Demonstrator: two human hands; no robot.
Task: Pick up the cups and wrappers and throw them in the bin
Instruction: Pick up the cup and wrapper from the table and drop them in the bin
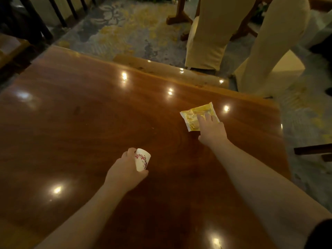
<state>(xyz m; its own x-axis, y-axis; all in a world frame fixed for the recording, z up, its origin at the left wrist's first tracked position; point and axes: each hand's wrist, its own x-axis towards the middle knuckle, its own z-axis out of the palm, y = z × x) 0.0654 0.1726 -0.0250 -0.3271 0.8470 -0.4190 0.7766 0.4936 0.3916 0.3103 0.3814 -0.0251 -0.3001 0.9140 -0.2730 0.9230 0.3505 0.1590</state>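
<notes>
A small white paper cup (142, 159) with a pink blossom print is gripped in my left hand (125, 169), held just above the glossy wooden table (80, 114). A yellow plastic wrapper (193, 116) lies flat near the table's far right corner. My right hand (211, 129) rests on the wrapper's near right part, fingers spread over it, not closed around it. No bin is in view.
Past the far edge of the table stand chairs with cream covers (212, 33) on a patterned carpet (116, 27). A dark railing (41, 17) runs at the upper left. A dark chair edge (312, 150) shows at the right.
</notes>
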